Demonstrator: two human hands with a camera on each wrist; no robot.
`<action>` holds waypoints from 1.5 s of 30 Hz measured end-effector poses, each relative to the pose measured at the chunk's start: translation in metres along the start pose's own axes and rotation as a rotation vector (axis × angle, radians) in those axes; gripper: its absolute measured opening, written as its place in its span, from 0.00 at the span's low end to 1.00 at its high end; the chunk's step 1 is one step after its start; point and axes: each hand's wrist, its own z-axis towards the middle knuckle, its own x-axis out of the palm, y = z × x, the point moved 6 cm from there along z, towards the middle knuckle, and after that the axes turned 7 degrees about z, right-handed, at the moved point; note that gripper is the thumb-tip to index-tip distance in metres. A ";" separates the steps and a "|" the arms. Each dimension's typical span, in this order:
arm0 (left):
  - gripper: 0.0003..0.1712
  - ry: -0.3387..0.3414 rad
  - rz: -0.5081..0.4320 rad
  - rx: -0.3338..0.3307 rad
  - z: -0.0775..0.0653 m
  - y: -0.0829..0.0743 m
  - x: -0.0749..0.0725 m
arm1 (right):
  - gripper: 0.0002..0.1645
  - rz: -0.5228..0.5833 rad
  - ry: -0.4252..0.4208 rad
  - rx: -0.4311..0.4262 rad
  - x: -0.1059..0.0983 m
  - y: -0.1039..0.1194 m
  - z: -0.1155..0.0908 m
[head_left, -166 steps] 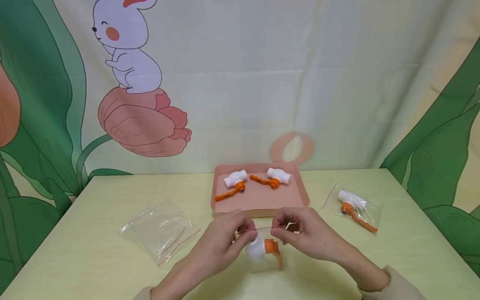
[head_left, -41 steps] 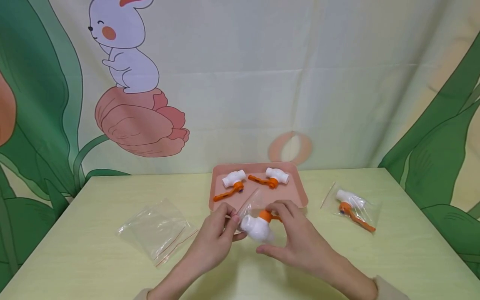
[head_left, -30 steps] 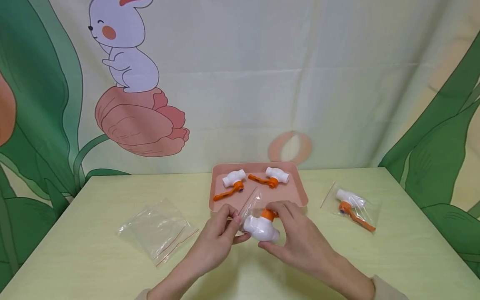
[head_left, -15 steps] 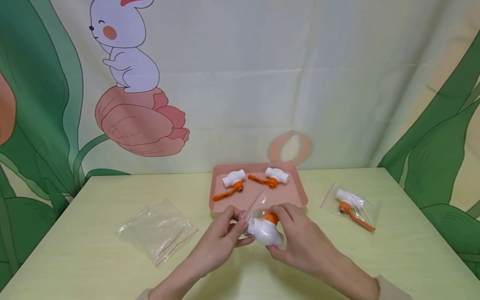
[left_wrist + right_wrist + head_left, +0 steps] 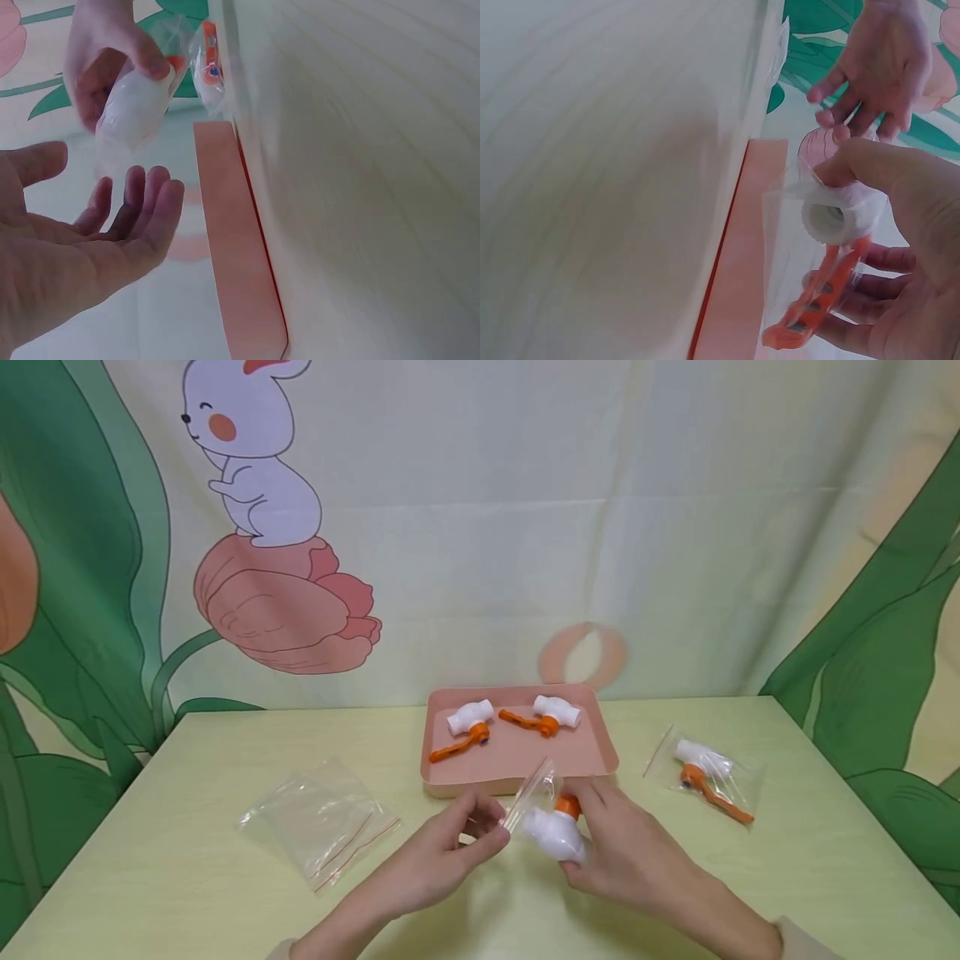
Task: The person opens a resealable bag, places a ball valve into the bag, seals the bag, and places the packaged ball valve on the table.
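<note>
My right hand (image 5: 630, 852) grips a white ball valve (image 5: 555, 839) with an orange handle, inside a clear zip bag, above the table in front of the tray. In the right wrist view the thumb lies on the white body and the orange handle (image 5: 829, 289) points down within the bag. My left hand (image 5: 450, 852) is beside the bag's red-lined seal edge (image 5: 528, 789). The left wrist view shows that hand's fingers (image 5: 161, 214) loosely bent with nothing between them, apart from the bag.
A pink tray (image 5: 517, 764) at the back holds two loose ball valves, one left (image 5: 470, 717) and one right (image 5: 557, 710). Another bagged valve (image 5: 705, 760) lies at the right. Flat clear zip bags (image 5: 322, 818) lie at the left. A printed curtain (image 5: 465, 568) hangs behind.
Earlier both hands pinched the bag's seal edge; then the left held that edge while the right took the valve through the bag. Now the left has let go and the right has moved rightward.
</note>
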 end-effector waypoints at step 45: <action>0.14 0.229 0.422 0.016 -0.026 0.016 -0.015 | 0.34 -0.023 0.224 0.376 -0.038 -0.122 -0.033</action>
